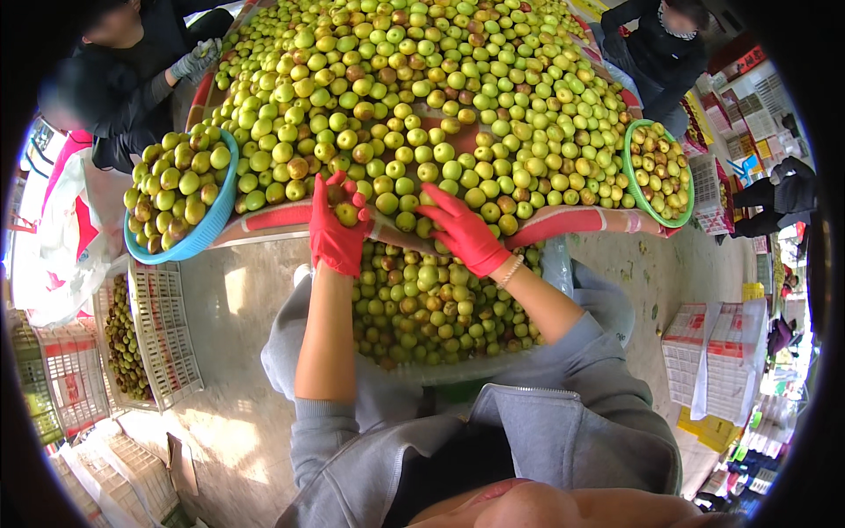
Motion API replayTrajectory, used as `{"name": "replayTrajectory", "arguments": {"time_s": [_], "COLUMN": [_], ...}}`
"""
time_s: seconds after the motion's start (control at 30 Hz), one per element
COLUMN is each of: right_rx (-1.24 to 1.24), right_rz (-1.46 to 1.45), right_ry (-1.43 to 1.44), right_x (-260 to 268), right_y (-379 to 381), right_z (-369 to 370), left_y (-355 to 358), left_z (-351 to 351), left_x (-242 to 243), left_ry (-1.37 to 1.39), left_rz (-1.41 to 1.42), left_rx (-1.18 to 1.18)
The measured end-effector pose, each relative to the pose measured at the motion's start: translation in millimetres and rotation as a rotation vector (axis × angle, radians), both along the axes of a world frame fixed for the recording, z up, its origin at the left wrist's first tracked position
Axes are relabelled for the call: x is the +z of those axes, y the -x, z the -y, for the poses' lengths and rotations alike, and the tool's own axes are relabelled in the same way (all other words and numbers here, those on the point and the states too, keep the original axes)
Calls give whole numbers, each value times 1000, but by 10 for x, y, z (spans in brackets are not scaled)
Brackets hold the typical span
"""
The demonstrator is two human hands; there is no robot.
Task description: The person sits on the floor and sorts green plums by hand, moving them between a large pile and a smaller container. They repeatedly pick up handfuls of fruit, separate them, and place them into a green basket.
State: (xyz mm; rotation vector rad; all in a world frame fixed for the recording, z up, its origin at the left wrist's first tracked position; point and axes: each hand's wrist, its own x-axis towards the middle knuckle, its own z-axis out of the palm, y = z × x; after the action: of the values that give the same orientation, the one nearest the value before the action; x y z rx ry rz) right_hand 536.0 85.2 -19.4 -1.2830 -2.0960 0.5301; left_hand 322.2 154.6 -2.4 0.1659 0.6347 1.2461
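A big heap of green and brownish jujube-like fruits (pixel 396 86) covers a table edged with red and white padded cloth (pixel 561 228). My left hand (pixel 340 228), in a red glove, is palm up at the table's front edge, its fingers curled around a few of the fruits. Over the fruits at the same edge, my right hand (pixel 462 231), also red-gloved, reaches with spread fingers; its fingertips touch or hover over fruits, and whether it grips one cannot be told. Below both hands, between my legs, a lined container holds many more fruits (pixel 436 303).
A blue basket (pixel 221 218) of fruits stands at the table's left corner, a green basket (pixel 686 198) at the right. White plastic crates (pixel 162 336) stand on the floor at left, stacked crates (pixel 713 356) at right. Co-workers (pixel 132 72) (pixel 660 53) sit beyond both table sides.
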Motion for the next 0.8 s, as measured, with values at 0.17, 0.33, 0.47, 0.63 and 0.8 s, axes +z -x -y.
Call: {"name": "replayTrajectory", "arguments": {"time_s": [0.17,0.33,0.47,0.63,0.8], "right_rx": [-135,-119,-201,-736,-920], "right_rz": [-408,-1037,-1174,-919,-237], "right_ry": [76,403,689,539,-149], "right_x": [-160,-27,46,449,534], "right_y": [-172,-158,-586,-1046,-2528], "right_z": [93,161,186,202,33], "left_y": [32,55,44,33,-5], "left_z": [82,58,52,42,52], "left_x": [55,0,15,-23,-49], "left_ry": [-45,-36,-31,-36,-44], "left_rz": [-7,47,56,0,-60], "left_rx": [-20,-39,-52,-54,-62]}}
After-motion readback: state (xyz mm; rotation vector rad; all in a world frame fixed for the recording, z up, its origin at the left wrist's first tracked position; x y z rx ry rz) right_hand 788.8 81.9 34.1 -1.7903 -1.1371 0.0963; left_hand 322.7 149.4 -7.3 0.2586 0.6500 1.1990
